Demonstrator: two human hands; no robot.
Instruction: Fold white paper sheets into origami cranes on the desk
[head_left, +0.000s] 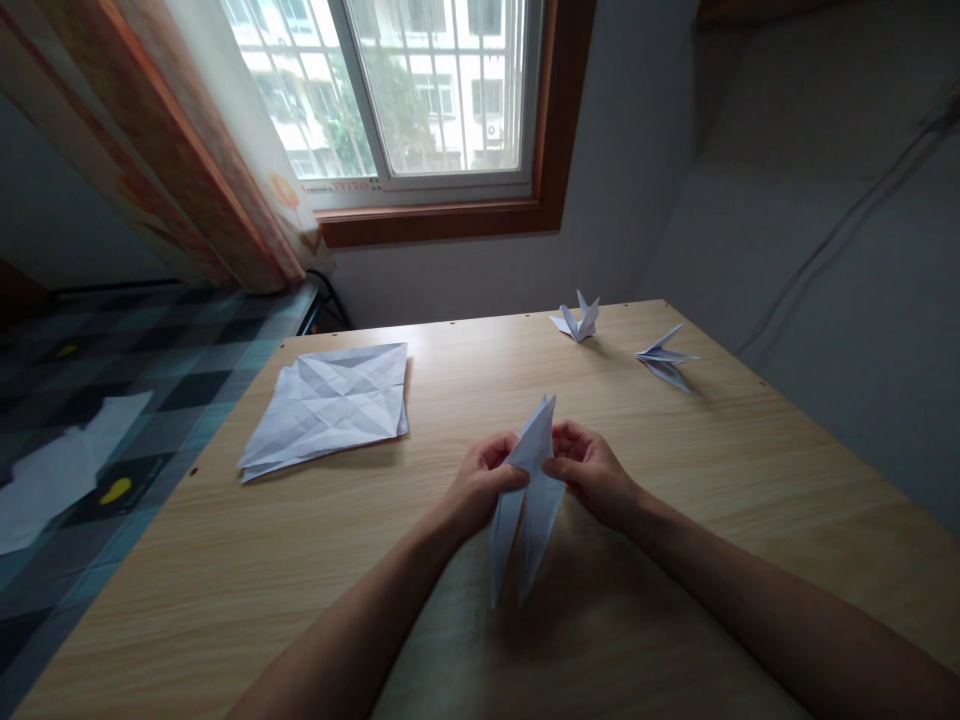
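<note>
A partly folded white paper crane (534,455) is held above the table, its two narrow legs pointing down toward me and its split tip pointing away. My left hand (484,480) pinches its left edge, thumb lying on the front face. On the opposite edge, my right hand (589,468) grips it between thumb and curled fingers. The fingers behind the paper are partly hidden. Beyond my hands stand a folded paper crane (577,322) with spread wings and, to its right, another pointed folded paper piece (666,357) lying on its side.
Several creased white paper sheets (337,395) lie stacked at the left of the wooden table (315,560). Left of the table is a checked bed cover (202,330) with loose paper (60,470) on it. A window (442,90) and orange curtain (172,130) are behind.
</note>
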